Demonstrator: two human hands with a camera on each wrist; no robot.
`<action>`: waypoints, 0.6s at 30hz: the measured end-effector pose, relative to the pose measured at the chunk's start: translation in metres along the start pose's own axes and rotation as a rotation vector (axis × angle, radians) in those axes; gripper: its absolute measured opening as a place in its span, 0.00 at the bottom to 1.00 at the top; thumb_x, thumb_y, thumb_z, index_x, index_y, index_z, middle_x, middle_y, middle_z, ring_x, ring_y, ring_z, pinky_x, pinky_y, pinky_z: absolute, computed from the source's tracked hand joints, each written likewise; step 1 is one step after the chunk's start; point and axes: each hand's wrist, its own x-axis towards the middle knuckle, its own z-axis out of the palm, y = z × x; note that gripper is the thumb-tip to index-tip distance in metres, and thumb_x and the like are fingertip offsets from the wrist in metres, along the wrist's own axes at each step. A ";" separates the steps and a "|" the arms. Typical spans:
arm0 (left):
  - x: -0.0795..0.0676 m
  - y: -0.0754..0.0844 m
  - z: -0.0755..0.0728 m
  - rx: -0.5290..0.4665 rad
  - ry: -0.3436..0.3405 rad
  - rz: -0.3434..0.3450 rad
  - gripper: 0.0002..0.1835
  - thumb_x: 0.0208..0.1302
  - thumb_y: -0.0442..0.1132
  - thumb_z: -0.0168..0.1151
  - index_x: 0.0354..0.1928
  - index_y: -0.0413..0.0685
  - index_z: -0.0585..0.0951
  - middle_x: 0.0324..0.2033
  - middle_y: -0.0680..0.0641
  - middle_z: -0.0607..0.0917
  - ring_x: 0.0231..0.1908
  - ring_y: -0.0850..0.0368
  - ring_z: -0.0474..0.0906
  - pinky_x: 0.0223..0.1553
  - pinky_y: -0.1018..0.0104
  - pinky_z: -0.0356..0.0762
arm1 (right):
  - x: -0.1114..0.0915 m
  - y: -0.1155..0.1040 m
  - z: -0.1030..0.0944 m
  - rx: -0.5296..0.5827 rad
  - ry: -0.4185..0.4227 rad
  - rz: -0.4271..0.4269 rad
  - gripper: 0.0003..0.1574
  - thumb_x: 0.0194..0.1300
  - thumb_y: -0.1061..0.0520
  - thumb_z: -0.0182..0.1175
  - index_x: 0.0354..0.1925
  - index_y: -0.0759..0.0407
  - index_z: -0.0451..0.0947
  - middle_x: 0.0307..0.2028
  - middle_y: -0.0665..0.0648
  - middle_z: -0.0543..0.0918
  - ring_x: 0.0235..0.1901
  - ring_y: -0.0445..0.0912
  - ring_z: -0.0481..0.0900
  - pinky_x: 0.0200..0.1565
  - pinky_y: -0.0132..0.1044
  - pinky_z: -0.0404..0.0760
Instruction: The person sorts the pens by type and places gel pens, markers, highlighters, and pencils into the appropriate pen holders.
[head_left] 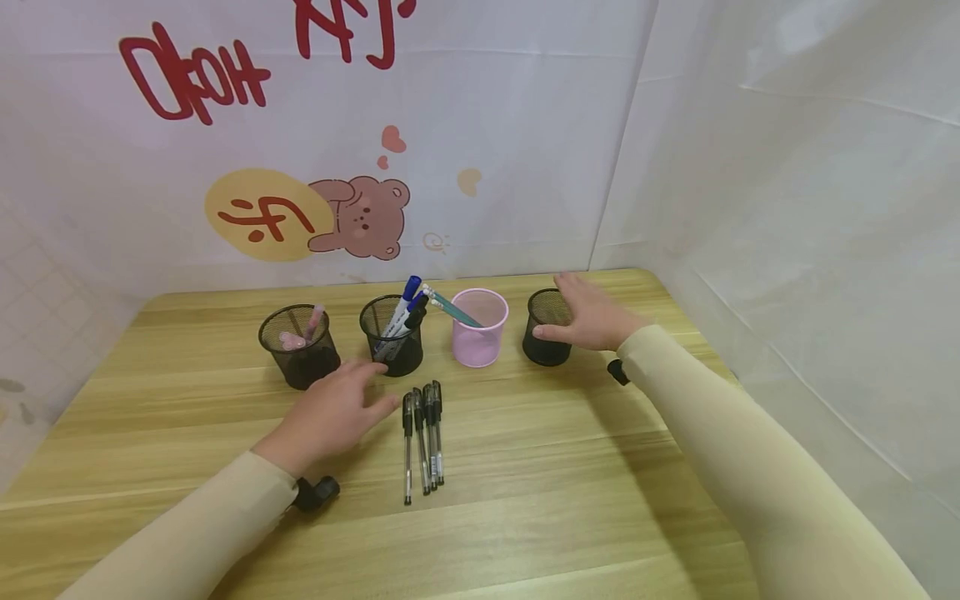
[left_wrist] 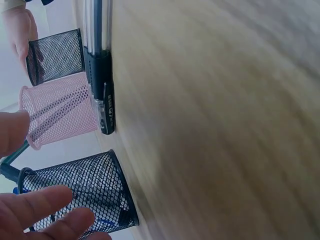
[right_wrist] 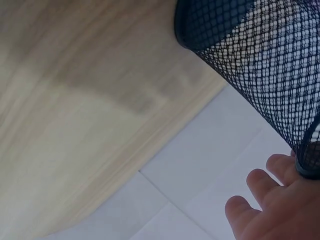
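Observation:
My left hand (head_left: 333, 417) is just left of several black-capped clear pens (head_left: 423, 437) that lie side by side on the wooden table. Its fingers are spread and hold nothing. In the left wrist view, its fingertips (left_wrist: 75, 220) overlap a black mesh pen cup (left_wrist: 85, 190). Far to the right, my right hand (head_left: 596, 317) is at the rim of another black mesh pen cup (head_left: 546, 346). The thumb crosses the front of this cup, while loosely extended fingers reach along its far right side. In the right wrist view, the fingers (right_wrist: 265, 190) show beside the cup's rim.
A pink mesh cup (head_left: 477, 343) with teal pencils (head_left: 457, 311) stands between two black cups. The left-middle black cup (head_left: 401, 354) holds blue and black markers (head_left: 401, 317). A far-left black cup (head_left: 303, 367) holds pink pens (head_left: 313, 321). A printed white curtain (head_left: 510, 100) hangs behind.

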 end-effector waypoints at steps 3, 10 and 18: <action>0.002 0.000 0.002 0.033 -0.032 -0.006 0.36 0.76 0.60 0.59 0.72 0.39 0.75 0.72 0.33 0.75 0.74 0.32 0.67 0.72 0.33 0.67 | 0.000 0.000 0.004 0.005 -0.001 0.016 0.73 0.67 0.23 0.61 0.83 0.71 0.43 0.84 0.71 0.46 0.84 0.65 0.44 0.83 0.58 0.48; 0.004 0.005 0.005 0.077 -0.090 -0.006 0.38 0.74 0.61 0.59 0.72 0.37 0.75 0.71 0.31 0.75 0.73 0.32 0.70 0.72 0.36 0.69 | 0.001 -0.003 0.007 0.019 0.014 0.036 0.74 0.66 0.22 0.60 0.82 0.72 0.44 0.83 0.70 0.50 0.83 0.64 0.49 0.82 0.58 0.53; 0.007 0.013 0.006 0.113 -0.139 -0.009 0.40 0.73 0.61 0.61 0.73 0.35 0.73 0.72 0.30 0.73 0.75 0.31 0.66 0.75 0.34 0.63 | 0.004 -0.003 0.010 0.014 0.033 0.035 0.73 0.66 0.22 0.61 0.81 0.73 0.46 0.81 0.71 0.55 0.82 0.64 0.53 0.82 0.57 0.55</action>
